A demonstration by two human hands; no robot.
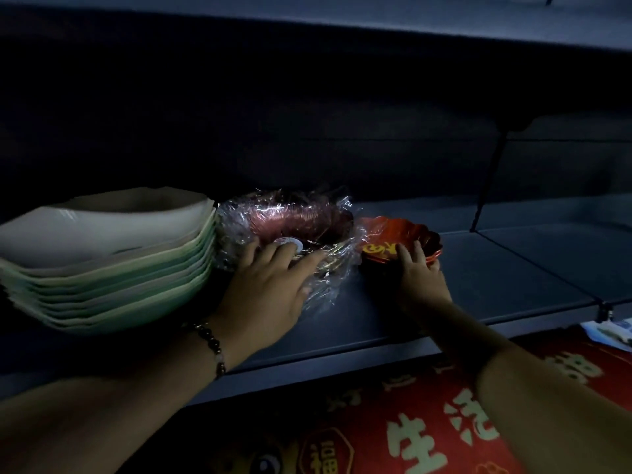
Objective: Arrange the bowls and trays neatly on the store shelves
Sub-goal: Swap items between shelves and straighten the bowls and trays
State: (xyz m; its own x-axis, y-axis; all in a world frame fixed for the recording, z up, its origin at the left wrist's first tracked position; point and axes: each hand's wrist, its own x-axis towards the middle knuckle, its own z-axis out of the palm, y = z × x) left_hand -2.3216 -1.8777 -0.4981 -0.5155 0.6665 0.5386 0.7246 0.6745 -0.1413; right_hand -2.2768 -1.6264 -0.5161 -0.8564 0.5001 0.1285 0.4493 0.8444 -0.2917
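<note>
1. head view: a dim grey store shelf (478, 268) is seen from above and in front, with another shelf board overhead.
2. at the far left of the shelf a stack of pale green bowls (109, 265) with angular rims is nested together, the top one white inside.
3. just right of the stack, touching or nearly touching it, a reddish bowl wrapped in clear plastic film (294, 230) is set, with a round white sticker (289, 243) on its near side.
4. the left hand (266, 292) is laid palm down on the near side of the wrapped bowl; its fingers (307, 260) are spread apart and rest flat on the film, nothing being pinched.
5. a beaded bracelet (213, 347) is worn on the left wrist.
6. to the right of the wrapped bowl, close beside its film, a small stack of red scalloped dishes (396, 241) with gold lettering is placed.
7. the right hand (422, 278) is set on the near right rim of the dishes, fingers held close together and hooked over the rim; the thumb cannot be made out.
8. the shelf to the right of the dishes is divided by a thin dark rail (533, 265).
9. below the near edge of the shelf, a red mat with pale characters (427, 432) is seen.
</note>
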